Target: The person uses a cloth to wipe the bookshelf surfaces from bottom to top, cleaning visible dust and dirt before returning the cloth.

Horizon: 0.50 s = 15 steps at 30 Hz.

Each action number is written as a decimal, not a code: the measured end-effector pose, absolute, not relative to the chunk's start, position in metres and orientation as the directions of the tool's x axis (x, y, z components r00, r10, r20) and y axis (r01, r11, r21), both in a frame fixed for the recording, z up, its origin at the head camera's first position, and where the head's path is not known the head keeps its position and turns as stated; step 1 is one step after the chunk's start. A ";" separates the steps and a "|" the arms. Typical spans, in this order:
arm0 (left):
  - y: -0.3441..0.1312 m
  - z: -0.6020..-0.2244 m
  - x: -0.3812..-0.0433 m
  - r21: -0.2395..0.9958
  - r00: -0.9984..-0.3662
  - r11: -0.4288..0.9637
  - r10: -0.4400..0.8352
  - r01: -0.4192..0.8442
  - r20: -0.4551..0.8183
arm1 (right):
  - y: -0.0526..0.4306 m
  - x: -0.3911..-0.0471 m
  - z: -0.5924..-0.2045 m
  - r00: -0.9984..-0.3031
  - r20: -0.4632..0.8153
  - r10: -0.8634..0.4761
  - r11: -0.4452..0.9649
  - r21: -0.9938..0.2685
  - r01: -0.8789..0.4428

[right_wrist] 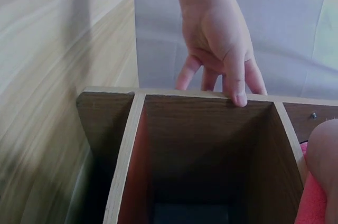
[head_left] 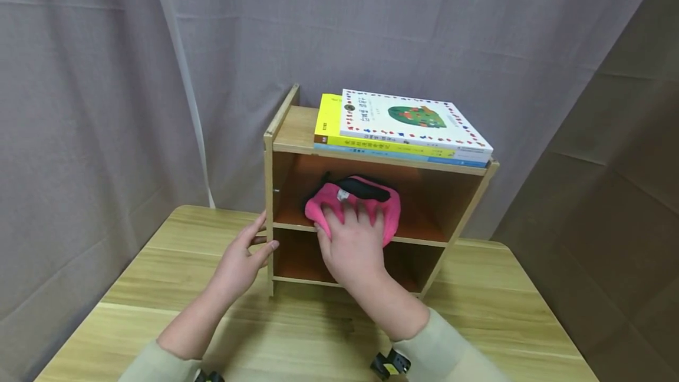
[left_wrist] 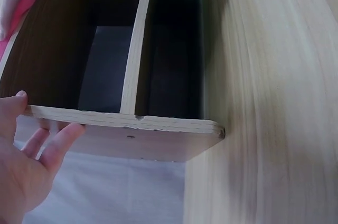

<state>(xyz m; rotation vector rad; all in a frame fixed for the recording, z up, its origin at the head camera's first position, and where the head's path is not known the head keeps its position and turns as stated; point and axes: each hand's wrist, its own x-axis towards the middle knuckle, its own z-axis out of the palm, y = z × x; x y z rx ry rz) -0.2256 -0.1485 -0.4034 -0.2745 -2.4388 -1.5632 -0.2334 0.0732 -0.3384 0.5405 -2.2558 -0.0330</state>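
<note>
A small wooden shelf unit (head_left: 269, 193) stands on the table. My left hand (head_left: 242, 261) holds the front edge of its left side panel, thumb on the front and fingers along the outer face. In the left wrist view that hand (left_wrist: 24, 166) grips the same panel edge. My right hand (head_left: 354, 249) grips a soft pink cloth item (head_left: 392, 208) with a black part and a small white tag. It is at the front of the upper compartment, overlapping the shelf board's edge. The fingertips sink into the pink fabric, partly hidden. The right wrist view catches only a pink corner (right_wrist: 311, 203).
Several books (head_left: 414, 119) lie stacked on top of the unit, a white-covered one uppermost over yellow and blue ones. A lower compartment (head_left: 302, 255) is under the cloth. The wooden table (head_left: 175, 258) extends to both sides, and grey curtains (head_left: 371, 28) hang behind.
</note>
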 end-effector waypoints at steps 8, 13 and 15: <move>-0.148 -0.404 -0.226 0.883 -0.958 0.382 0.030 0.274 0.285 | 0.062 -0.235 -0.336 -0.569 0.725 -0.389 0.902 0.174 -0.396; -0.147 -0.405 -0.228 0.861 -0.951 0.419 0.023 0.288 0.307 | 0.056 -0.235 -0.336 -0.570 0.721 -0.394 0.894 0.158 -0.418; -0.148 -0.406 -0.227 0.850 -0.948 0.438 0.022 0.295 0.318 | 0.053 -0.235 -0.337 -0.573 0.717 -0.396 0.892 0.152 -0.425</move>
